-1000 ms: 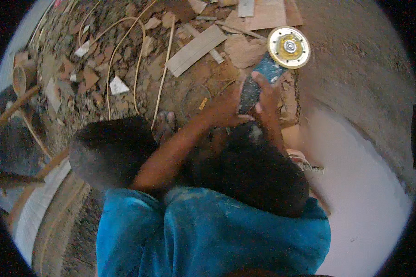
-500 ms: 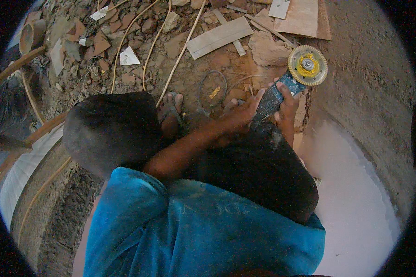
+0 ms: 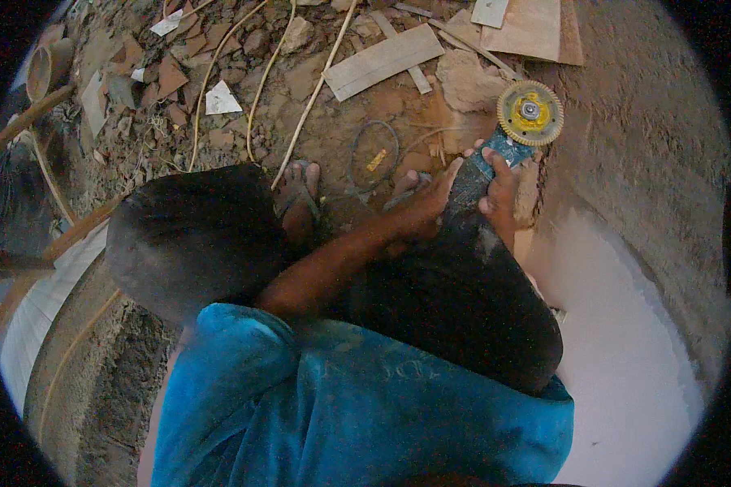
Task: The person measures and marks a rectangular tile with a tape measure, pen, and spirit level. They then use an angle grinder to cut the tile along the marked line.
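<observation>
An angle grinder [image 3: 471, 183] with a dusty blue and dark body lies between my two hands, over my dark-trousered right knee. Its toothed cutting disc [image 3: 530, 114] faces up, with yellow around the centre nut; teeth and holes show sharply. My left hand [image 3: 435, 199] is wrapped round the body's left side. On the other side my right hand [image 3: 502, 191] grips it, with the thumb up near the blue head. Some fingers of both hands are hidden behind the tool.
A grey cut tile strip [image 3: 384, 62] lies on the dirt beyond my feet, near a large stone [image 3: 469, 81]. Larger tile sheets [image 3: 528, 32] rest at the back. A thin cable loop [image 3: 353, 154] lies by my sandalled feet. Pale powder [image 3: 625, 357] spreads at the right.
The grinder's disc sits slightly farther left in view, and its face is turned a little. Both hands keep their hold on the grinder.
</observation>
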Available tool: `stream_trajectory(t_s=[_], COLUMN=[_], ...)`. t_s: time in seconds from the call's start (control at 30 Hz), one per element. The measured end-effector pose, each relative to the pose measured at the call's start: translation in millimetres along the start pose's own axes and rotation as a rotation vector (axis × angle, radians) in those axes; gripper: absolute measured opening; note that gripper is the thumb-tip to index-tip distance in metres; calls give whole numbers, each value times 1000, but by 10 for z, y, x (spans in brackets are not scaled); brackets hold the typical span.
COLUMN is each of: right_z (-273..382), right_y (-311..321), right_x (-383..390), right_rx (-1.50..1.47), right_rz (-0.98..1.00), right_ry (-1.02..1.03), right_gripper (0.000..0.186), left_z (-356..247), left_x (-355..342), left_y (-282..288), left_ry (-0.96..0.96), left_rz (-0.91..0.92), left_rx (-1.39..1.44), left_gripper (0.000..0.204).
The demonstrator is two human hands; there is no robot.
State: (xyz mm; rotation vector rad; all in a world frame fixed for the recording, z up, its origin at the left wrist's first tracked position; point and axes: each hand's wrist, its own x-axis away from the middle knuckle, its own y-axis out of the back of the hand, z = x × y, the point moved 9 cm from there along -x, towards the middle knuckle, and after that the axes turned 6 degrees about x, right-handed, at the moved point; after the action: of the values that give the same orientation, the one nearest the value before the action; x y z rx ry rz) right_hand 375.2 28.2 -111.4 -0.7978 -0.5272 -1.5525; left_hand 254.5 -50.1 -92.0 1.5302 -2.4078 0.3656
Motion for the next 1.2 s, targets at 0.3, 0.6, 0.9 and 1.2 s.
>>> stream_trajectory(t_s=[0.3,0.6,0.9,1.2], right_z=[3,-3,72,239], right_y=[11,221,151,125], right_x=[45,-45,13,128], right_rx=[46,173,156,221], right_rz=[-66,-152,-160,-147], right_ry=[-21,32,-15,199], right_gripper=[28,26,27,25], left_z=[-266,566,1220,578], left_x=[93,-419,-846,-766], left_y=[113,442,2756,2742], left_ry=[143,175,383,357], left_rz=[69,223,-497,-328], left_rx=[188,130,-994,-664], left_gripper=[110,89,59,57])
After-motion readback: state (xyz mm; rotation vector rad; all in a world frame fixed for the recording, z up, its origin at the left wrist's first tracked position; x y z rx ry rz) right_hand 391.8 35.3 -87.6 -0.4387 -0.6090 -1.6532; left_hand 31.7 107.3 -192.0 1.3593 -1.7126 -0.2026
